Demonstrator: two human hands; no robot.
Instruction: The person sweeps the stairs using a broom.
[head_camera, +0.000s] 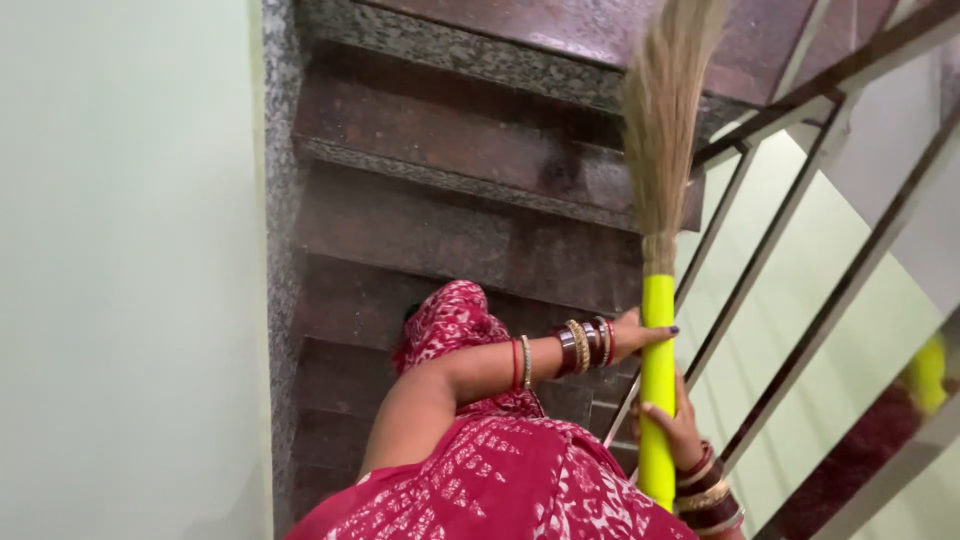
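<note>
Your left hand (640, 335) and right hand (675, 425) both grip the grass broom's yellow plastic handle (657, 380); bristles point to 12 o'clock over brown granite stairs (440, 230).

**Stairwell surroundings, as I see them**

Stone steps (470, 150): dark reddish-brown, with speckled grey edges, running across my view. Wall (120, 260): plain, pale green, to my left of the steps. Railing (800, 200): slanted metal bars, to my right. My clothing: red cloth with white print (500, 480), low in view.
</note>
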